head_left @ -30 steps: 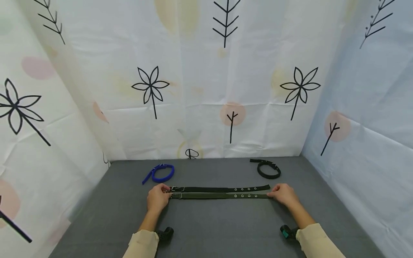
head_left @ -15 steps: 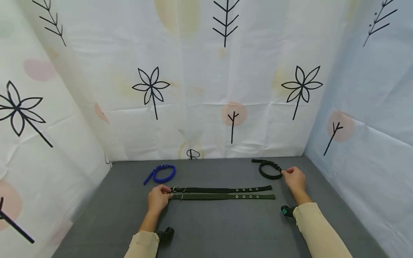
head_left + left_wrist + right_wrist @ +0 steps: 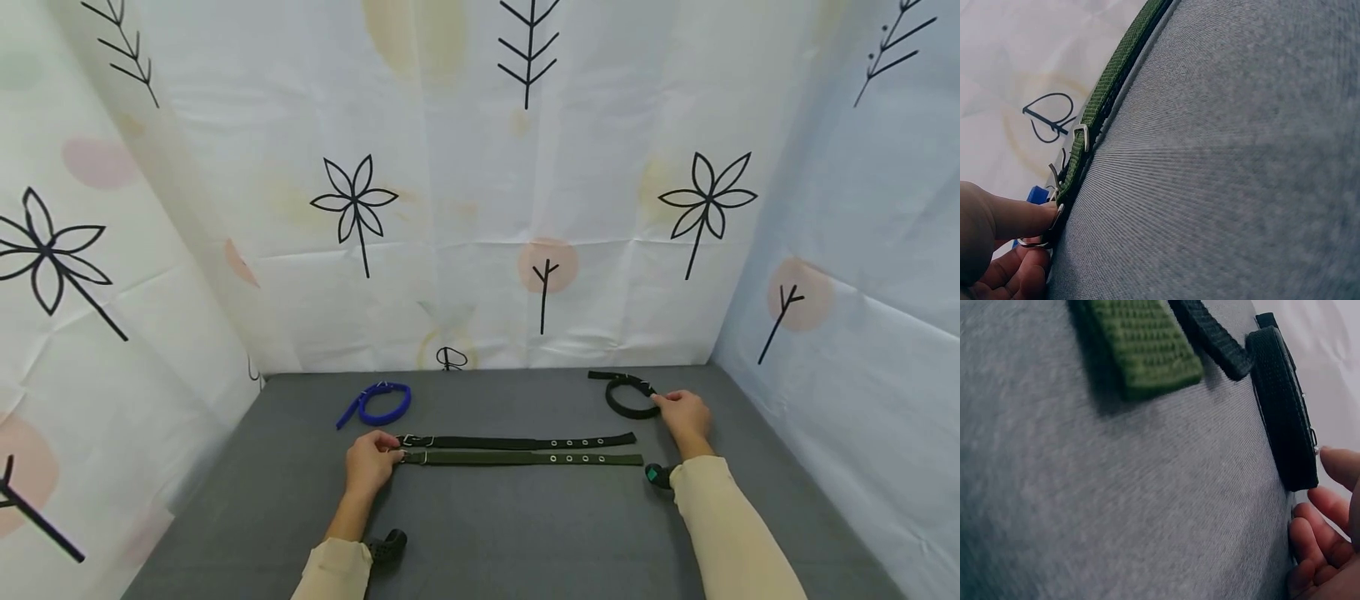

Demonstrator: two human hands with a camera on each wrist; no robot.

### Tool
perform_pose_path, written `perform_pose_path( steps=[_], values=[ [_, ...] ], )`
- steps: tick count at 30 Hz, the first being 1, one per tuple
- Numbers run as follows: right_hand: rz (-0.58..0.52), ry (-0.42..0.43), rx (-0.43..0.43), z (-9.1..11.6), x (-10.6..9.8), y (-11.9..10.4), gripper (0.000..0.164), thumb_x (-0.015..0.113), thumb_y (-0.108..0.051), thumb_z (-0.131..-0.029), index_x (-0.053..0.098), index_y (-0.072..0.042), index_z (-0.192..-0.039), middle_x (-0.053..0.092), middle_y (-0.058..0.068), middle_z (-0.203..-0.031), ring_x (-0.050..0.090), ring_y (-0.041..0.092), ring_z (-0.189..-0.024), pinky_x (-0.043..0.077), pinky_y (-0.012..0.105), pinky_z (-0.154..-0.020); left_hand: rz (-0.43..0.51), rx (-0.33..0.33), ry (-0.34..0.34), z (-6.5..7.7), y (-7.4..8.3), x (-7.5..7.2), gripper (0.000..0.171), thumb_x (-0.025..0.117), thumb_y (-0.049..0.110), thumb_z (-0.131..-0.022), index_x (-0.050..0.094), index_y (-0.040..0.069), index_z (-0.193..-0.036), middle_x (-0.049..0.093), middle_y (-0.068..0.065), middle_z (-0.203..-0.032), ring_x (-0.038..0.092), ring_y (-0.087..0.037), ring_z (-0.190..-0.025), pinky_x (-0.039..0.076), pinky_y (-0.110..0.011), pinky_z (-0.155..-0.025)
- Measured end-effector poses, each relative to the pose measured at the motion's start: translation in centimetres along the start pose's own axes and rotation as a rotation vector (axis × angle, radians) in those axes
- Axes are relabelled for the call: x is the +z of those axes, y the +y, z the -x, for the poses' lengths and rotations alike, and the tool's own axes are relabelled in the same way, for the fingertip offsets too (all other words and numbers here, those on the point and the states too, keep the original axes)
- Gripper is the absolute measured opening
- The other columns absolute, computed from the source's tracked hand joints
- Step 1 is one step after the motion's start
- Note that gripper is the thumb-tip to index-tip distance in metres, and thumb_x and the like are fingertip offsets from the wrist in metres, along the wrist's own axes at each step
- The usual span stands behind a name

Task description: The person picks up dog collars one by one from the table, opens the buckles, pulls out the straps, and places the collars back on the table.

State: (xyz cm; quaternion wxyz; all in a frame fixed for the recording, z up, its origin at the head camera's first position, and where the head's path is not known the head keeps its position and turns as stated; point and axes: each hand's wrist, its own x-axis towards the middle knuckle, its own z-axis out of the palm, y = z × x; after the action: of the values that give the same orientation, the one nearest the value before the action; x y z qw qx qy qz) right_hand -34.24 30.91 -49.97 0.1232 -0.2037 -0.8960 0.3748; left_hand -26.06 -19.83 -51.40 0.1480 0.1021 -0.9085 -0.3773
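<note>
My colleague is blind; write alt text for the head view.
A person's left hand pinches one end of a green strap; the right hand touches a coiled black strap. A straight black strap and coiled blue strap share the gray table.

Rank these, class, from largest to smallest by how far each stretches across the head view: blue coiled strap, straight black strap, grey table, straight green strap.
1. Grey table
2. Straight green strap and straight black strap: too alike to rank
3. Blue coiled strap
</note>
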Motion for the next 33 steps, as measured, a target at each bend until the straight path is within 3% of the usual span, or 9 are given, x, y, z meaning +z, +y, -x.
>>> perform_pose_path(
  steps=[10,15,17,25,33],
  values=[
    [0.101,0.014,0.084,0.4,-0.4,-1.2,0.023,0.055,-0.016,-0.092,0.061,0.006,-0.09,0.062,0.023,-0.092,0.056,0.038,-0.084,0.045,0.045,-0.066,0.0,0.002,-0.006,0.0,0.0,0.3,0.013,0.081,0.008,-0.076,0.068,0.008,-0.079,0.061,-0.003,-0.075,0.056,-0.023,-0.072,0.042,-0.041,-0.068],
    [0.149,-0.071,0.022,0.3,-1.3,-2.3,0.027,0.05,-0.017,-0.094,0.059,0.009,-0.094,0.064,0.014,-0.066,0.06,0.027,-0.06,0.042,0.037,-0.052,0.007,0.004,0.005,0.0,-0.2,0.3,0.013,0.081,0.007,-0.075,0.068,0.007,-0.078,0.061,-0.003,-0.075,0.056,-0.023,-0.072,0.042,-0.042,-0.069],
    [0.136,-0.099,-0.009,0.1,-1.6,-2.8,0.028,0.05,-0.016,-0.095,0.059,0.009,-0.099,0.066,0.012,-0.065,0.061,0.023,-0.054,0.043,0.036,-0.051,0.006,0.006,0.007,0.0,-0.3,0.2,0.013,0.081,0.007,-0.075,0.068,0.007,-0.078,0.062,-0.003,-0.074,0.056,-0.023,-0.072,0.042,-0.042,-0.069],
    [0.122,-0.147,-0.169,0.5,-2.7,-5.0,0.017,0.055,-0.011,-0.094,0.057,0.005,-0.098,0.065,0.019,-0.086,0.062,0.018,-0.055,0.048,0.041,-0.06,0.005,0.013,0.021,0.0,-0.5,0.3,0.013,0.081,0.007,-0.075,0.068,0.008,-0.078,0.061,-0.003,-0.074,0.056,-0.023,-0.072,0.041,-0.041,-0.068],
    [0.062,-0.159,-0.319,3.4,-2.7,-6.8,0.023,0.052,-0.008,-0.095,0.058,0.007,-0.113,0.065,0.023,-0.099,0.065,0.021,-0.065,0.051,0.036,-0.058,0.011,0.01,0.012,0.1,-0.5,0.5,0.012,0.08,0.007,-0.076,0.068,0.007,-0.079,0.06,-0.004,-0.075,0.054,-0.023,-0.072,0.04,-0.04,-0.068]
  ],
)
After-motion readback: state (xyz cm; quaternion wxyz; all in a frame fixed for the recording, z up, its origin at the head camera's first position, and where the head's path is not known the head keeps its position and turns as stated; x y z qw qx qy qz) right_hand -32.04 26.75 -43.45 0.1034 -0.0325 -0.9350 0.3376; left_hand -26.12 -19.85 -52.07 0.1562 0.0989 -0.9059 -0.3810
